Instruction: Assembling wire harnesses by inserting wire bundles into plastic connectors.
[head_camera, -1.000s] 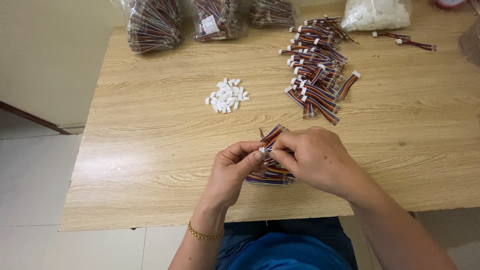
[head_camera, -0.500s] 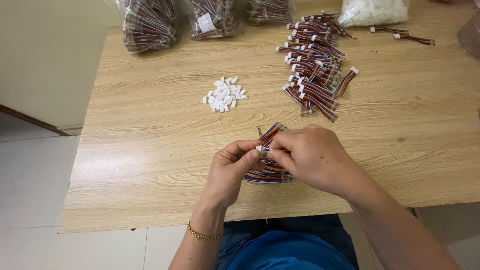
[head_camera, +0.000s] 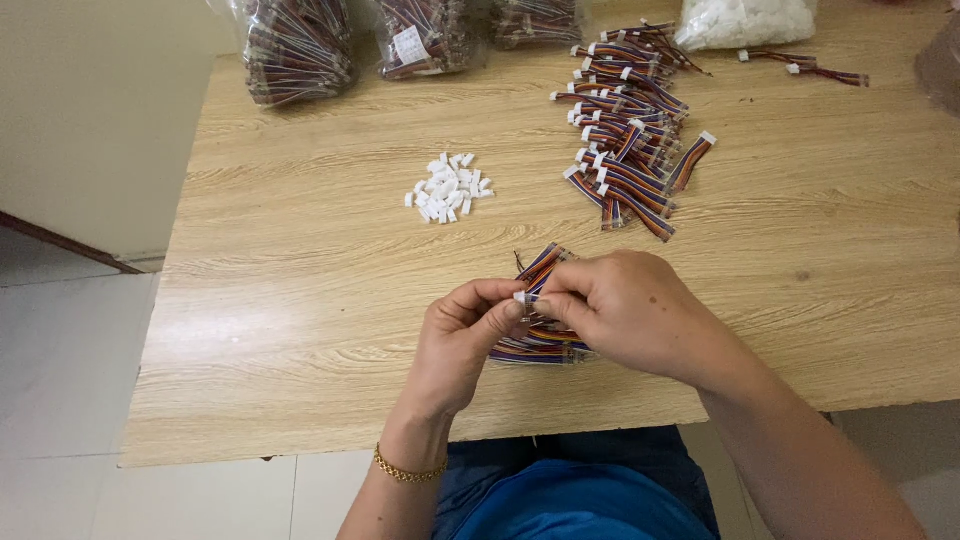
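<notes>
My left hand (head_camera: 468, 335) and my right hand (head_camera: 625, 310) meet over the near edge of the wooden table (head_camera: 300, 300). Their fingertips pinch a small white connector (head_camera: 521, 297) on the end of a striped multicolour ribbon cable (head_camera: 545, 262). A small bundle of the same cables (head_camera: 535, 350) lies under my hands, partly hidden by them. Farther back sits a little heap of loose white connectors (head_camera: 447, 187). To the right of it lies a long pile of cables with white ends (head_camera: 625, 120).
Clear plastic bags stuffed with cables (head_camera: 300, 50) stand along the far edge, with a bag of white parts (head_camera: 745, 20) at the back right. Two loose cables (head_camera: 810, 65) lie near it. A tiled floor (head_camera: 60, 380) lies to the left.
My hands have stayed together at the same spot, with only small finger movements on the connector and cable. The view has shifted slightly.
</notes>
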